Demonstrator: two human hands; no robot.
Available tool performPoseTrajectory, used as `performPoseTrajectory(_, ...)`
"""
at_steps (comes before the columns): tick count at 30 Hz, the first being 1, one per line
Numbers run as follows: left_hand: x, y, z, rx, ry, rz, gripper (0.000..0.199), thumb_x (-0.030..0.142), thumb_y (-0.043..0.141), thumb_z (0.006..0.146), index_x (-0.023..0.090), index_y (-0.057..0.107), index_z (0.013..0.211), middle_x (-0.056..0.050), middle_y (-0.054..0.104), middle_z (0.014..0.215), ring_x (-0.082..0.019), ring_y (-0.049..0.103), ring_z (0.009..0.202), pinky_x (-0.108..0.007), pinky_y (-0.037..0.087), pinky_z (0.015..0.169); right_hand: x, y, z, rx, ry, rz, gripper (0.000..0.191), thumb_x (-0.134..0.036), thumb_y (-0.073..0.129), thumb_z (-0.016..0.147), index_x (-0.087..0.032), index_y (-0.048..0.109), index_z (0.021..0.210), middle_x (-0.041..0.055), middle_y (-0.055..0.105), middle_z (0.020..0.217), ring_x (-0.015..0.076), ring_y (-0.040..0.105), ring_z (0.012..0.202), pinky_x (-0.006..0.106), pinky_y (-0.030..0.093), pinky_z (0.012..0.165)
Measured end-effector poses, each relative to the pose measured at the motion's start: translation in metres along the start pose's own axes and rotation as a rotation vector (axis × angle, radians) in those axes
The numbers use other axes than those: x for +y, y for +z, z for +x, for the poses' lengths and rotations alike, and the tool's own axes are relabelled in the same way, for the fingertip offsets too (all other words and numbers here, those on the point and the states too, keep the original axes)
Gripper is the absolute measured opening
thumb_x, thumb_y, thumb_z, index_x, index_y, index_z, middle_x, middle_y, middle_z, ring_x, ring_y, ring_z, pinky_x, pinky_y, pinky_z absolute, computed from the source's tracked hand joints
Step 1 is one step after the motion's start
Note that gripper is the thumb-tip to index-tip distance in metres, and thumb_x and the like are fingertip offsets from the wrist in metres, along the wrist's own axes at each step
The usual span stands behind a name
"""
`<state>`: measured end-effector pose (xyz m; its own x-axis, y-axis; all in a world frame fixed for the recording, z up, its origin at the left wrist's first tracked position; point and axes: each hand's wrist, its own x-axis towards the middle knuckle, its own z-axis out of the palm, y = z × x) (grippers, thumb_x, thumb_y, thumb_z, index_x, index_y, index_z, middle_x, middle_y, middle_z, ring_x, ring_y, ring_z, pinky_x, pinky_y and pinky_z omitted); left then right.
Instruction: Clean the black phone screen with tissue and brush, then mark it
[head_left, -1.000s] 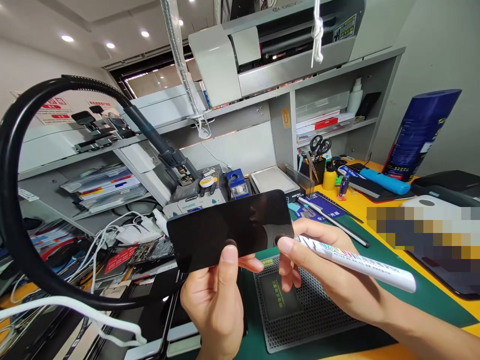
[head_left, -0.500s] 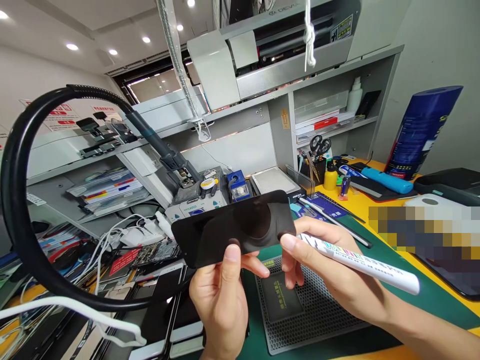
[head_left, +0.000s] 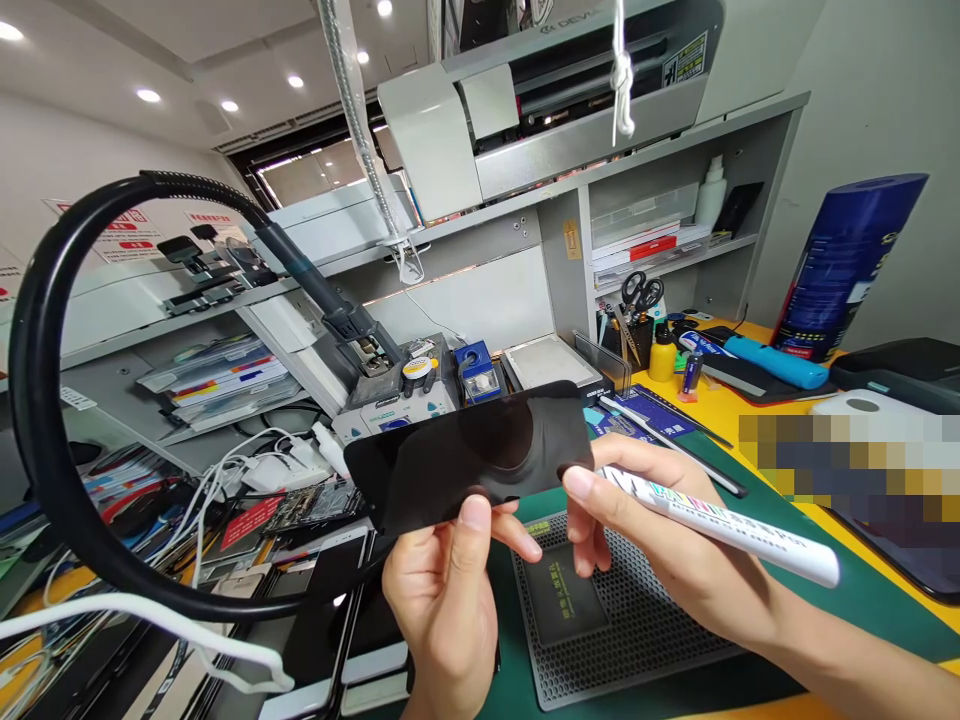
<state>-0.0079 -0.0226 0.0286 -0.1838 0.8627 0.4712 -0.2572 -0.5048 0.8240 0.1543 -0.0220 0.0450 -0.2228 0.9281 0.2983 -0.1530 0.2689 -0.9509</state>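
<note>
Between my hands is a glossy black phone screen [head_left: 450, 455], tilted with its dark face toward me and reflecting my hands. My left hand [head_left: 450, 600] is closed on its lower edge, thumb in front and the other fingers partly hidden behind. With thumb and fingertips my right hand [head_left: 660, 540] grips the screen's lower right corner. A white marker pen [head_left: 750, 535] with colourful lettering also rests in that right hand, lying across it with the rounded end pointing right. Below both hands a grey perforated mat [head_left: 645, 640] lies on the green work mat [head_left: 795, 620].
A thick black flexible hose [head_left: 45, 480] loops across the left side. Phones and circuit boards [head_left: 315, 505] crowd the bench there beside white cables [head_left: 225, 480]. Behind the screen stands a grey bench device [head_left: 405, 405]. On the right are a blue can [head_left: 847, 265] and scissors [head_left: 641, 290].
My left thumb has slid slightly right along the screen's lower edge. The right hand, pen and screen have hardly moved. The whole view has shifted very slightly.
</note>
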Motion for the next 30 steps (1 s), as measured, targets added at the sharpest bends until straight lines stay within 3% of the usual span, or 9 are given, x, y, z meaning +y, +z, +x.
performPoseTrajectory(6,0.0016,0.0007,-0.0020,-0.046,0.018,-0.022,0.014,0.024,0.061,0.089,0.017,0.073,0.086,-0.007,0.075,0.079,-0.018,0.067,0.052,-0.033,0.055,0.058,0.0029,-0.0012,-0.0012,-0.005,-0.005,0.016,0.031,-0.041,0.058,0.094,-0.019,0.061,0.073,-0.0010,0.061,0.067,0.0127,0.062,0.058,0.024,0.048,0.055)
performPoseTrajectory(11,0.0013,-0.0009,-0.0021,-0.083,0.001,-0.007,0.019,0.023,0.057,0.092,0.019,0.075,0.087,-0.005,0.074,0.071,-0.017,0.067,0.054,-0.032,0.054,0.060,0.0014,-0.0008,-0.0007,0.005,-0.010,0.011,0.030,-0.039,0.059,0.094,-0.020,0.060,0.072,-0.0013,0.061,0.066,0.0126,0.062,0.057,0.024,0.049,0.055)
performPoseTrajectory(16,0.0005,-0.0016,-0.0030,-0.069,-0.004,-0.006,0.016,0.023,0.059,0.091,0.017,0.073,0.087,-0.007,0.075,0.078,-0.018,0.068,0.054,-0.033,0.055,0.058,0.0012,0.0008,-0.0001,0.012,0.010,0.061,0.028,-0.040,0.059,0.094,-0.020,0.059,0.075,-0.0011,0.062,0.066,0.0138,0.063,0.057,0.025,0.048,0.053)
performPoseTrajectory(24,0.0000,-0.0012,-0.0045,-0.086,-0.005,0.007,0.017,0.023,0.057,0.093,0.015,0.071,0.088,-0.005,0.072,0.063,-0.018,0.067,0.055,-0.032,0.054,0.063,0.0024,0.0016,0.0017,0.022,0.039,0.078,0.029,-0.042,0.060,0.093,-0.019,0.058,0.076,-0.0007,0.061,0.066,0.0136,0.063,0.056,0.024,0.047,0.052)
performPoseTrajectory(30,-0.0001,-0.0015,-0.0040,-0.063,-0.030,0.015,0.015,0.025,0.059,0.092,0.014,0.069,0.090,-0.006,0.073,0.066,-0.018,0.067,0.054,-0.033,0.054,0.062,0.0015,0.0021,0.0000,0.013,0.030,0.052,0.029,-0.042,0.059,0.094,-0.019,0.058,0.076,-0.0007,0.060,0.066,0.0133,0.062,0.057,0.025,0.048,0.053)
